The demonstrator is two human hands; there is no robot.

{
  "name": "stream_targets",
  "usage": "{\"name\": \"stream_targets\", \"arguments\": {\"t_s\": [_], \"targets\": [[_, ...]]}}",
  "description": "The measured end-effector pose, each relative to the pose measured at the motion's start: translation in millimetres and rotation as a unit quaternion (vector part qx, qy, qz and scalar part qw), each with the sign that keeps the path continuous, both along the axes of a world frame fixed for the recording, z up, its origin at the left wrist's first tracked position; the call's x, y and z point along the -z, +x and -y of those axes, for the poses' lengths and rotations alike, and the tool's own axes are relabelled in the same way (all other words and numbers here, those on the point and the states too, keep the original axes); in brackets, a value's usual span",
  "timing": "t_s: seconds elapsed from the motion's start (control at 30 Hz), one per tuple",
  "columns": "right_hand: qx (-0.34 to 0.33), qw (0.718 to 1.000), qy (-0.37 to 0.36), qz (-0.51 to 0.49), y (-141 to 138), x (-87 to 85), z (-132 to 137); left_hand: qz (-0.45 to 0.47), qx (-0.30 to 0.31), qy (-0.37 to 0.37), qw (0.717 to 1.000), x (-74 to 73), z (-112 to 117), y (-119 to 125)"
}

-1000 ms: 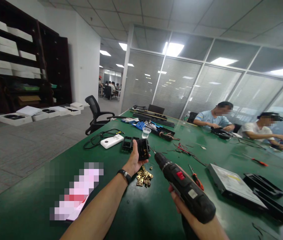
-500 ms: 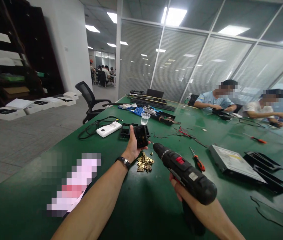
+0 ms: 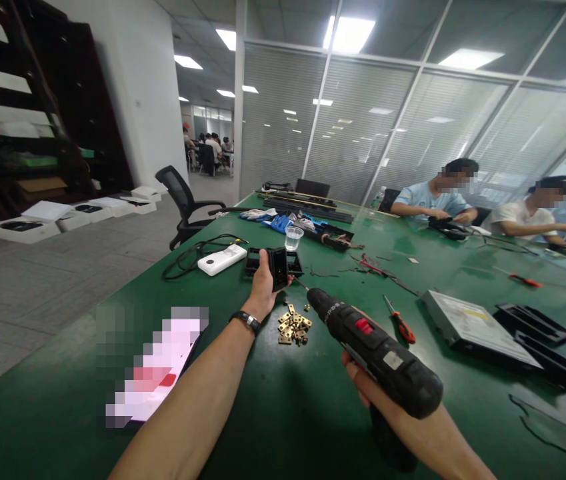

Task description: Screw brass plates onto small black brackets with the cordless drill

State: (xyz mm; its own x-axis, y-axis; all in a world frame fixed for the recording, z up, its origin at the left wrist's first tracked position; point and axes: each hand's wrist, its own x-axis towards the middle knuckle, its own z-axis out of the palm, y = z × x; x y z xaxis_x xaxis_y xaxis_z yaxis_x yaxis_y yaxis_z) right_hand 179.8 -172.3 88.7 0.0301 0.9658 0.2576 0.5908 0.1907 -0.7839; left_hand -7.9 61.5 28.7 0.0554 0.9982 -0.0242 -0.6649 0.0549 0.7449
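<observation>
My left hand [image 3: 263,291] grips a black plastic housing [image 3: 279,268], its thumb along the near side and fingers underneath. My right hand [image 3: 357,380] is wrapped round the handle of a black cordless drill [image 3: 375,350] with a red switch on top. The drill's thin bit [image 3: 301,284] points up and left towards the housing's lower right edge; whether it touches cannot be made out. On the table just below lies a heap of small brass pieces [image 3: 293,327]. Behind the held housing rests another black plastic frame [image 3: 294,263].
Left of the housing are a white power bank [image 3: 223,260] and a black cable [image 3: 183,260]. A clear plastic cup [image 3: 293,239] stands behind. To the right lie a screwdriver [image 3: 403,327] and a flat metal box [image 3: 475,327]. Two people sit across the green table [image 3: 273,407].
The housing in my left hand has turned, showing its narrower side instead of the face with brass spots. The drill stays in my right hand, its bit still near the housing. The view has shifted slightly.
</observation>
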Motion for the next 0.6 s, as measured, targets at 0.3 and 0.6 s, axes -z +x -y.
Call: {"name": "stream_targets", "arguments": {"t_s": [0.3,0.6], "targets": [[0.015,0.993,-0.072,-0.091,-3.9,-3.7,10.8,-0.031,0.2,-0.059,0.978,7.7,10.9,18.2],[0.023,0.994,-0.098,-0.041,2.6,-4.0,11.0,0.054,0.159,-0.095,0.981,-1.8,15.7,8.0]]}}
